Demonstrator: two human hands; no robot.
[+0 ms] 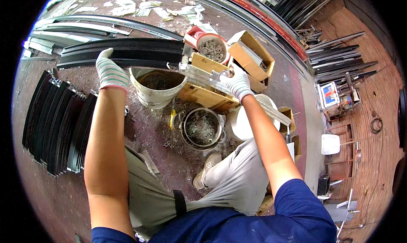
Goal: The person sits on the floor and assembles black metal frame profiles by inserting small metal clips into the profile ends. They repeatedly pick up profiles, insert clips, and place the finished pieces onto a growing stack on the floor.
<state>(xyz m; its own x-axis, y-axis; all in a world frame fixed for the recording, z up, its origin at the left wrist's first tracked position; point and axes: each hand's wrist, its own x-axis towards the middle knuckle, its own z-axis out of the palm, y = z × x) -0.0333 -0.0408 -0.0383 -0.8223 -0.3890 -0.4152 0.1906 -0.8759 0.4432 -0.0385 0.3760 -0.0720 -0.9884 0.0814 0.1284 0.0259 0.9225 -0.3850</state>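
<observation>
We see a person seated low over a worn reddish floor (51, 200), both forearms reaching forward from the lower edge. The left hand (111, 71), in a striped knit glove, is clenched around a long black profile (127, 52), gripping it near its middle so that it lies nearly level above the white bucket (156, 92). The right hand (237, 82), gloved the same way, is closed on a small metal bracket (201, 73) at the right end of that profile; we cannot tell exactly how the fingers pinch it. Below the profile the white bucket holds dark small parts, and just beside it toward the person stands a round metal tin (202, 128) full of screws. An open cardboard box (252, 54) and a red-rimmed bowl (212, 48) of small hardware sit beyond the right hand. Toward the left edge of the floor a row of black profiles (57, 124) lies side by side, well apart from the buckets, and grey metal rails (80, 26) lie near the far left corner.
</observation>
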